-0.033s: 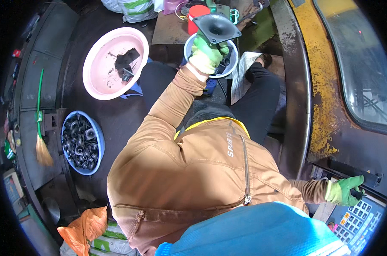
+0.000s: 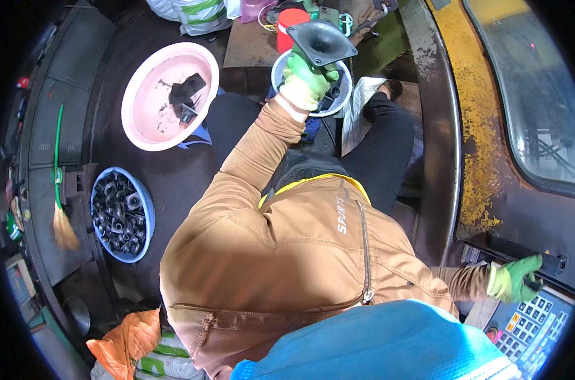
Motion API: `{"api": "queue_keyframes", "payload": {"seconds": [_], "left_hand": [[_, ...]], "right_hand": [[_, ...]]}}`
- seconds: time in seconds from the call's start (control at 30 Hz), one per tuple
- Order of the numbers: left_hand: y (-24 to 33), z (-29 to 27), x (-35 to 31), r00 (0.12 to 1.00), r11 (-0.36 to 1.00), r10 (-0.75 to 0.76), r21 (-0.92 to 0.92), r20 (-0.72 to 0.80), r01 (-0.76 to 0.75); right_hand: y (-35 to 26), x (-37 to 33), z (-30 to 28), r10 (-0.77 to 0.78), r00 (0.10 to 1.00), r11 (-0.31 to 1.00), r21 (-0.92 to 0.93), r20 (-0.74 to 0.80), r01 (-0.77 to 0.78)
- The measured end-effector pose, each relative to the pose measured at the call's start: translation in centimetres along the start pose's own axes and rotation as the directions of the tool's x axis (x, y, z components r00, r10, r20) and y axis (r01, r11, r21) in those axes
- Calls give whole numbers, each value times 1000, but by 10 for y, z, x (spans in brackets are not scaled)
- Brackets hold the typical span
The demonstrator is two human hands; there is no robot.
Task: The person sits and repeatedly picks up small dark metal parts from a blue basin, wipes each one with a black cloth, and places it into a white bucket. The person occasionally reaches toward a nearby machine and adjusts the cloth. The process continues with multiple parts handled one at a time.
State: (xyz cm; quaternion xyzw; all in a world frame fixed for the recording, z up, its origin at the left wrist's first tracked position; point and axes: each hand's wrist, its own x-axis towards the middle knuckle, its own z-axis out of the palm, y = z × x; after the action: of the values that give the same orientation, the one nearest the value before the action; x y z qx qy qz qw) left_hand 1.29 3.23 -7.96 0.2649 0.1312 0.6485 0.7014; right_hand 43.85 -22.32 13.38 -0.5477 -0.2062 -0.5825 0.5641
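Note:
My left hand, in a light green glove, grips a black horn-shaped part from below. The part's flared mouth with a squarish flange faces up, and the hand hides its lower end. Just beneath it stands a pale basin with dark parts inside. My right hand, also gloved, reaches out at the far right, beside a black handle on the machine door and over a keypad panel. Its fingers are apart; a dark patch shows among them, too unclear to name.
At the left, a pink basin holds a few black pieces. Below it, a blue basin is full of black parts. A red container stands by the far basin. A broom leans at the left; a yellow machine door borders the right.
My right hand has shifted slightly to the right, its fingers turned a little. My left hand holds the black horn-shaped part as before. The view has shifted a touch.

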Motion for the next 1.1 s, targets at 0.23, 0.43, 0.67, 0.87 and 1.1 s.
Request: {"api": "queue_keyframes", "payload": {"seconds": [0.23, 0.43, 0.67, 0.87, 1.1], "left_hand": [[12, 13, 6, 956, 785, 279, 553, 87, -279], [-6, 36, 21, 940, 932, 214, 232, 265, -278], [-35, 36, 16, 922, 512, 229, 767, 313, -387], [-24, 26, 40, 772, 2, 247, 796, 586, -605], [-26, 45, 45, 801, -75, 154, 815, 578, -574]], "right_hand": [[62, -2, 27, 46, 997, 999, -21, -57, -48], [33, -39, 79, 105, 945, 948, 255, 310, -189], [-36, -93, 157, -28, 946, 999, -13, 322, 34], [-93, -100, 197, 18, 794, 914, 313, 607, -260], [4, 4, 312, 276, 753, 623, 485, 597, -613]]}}
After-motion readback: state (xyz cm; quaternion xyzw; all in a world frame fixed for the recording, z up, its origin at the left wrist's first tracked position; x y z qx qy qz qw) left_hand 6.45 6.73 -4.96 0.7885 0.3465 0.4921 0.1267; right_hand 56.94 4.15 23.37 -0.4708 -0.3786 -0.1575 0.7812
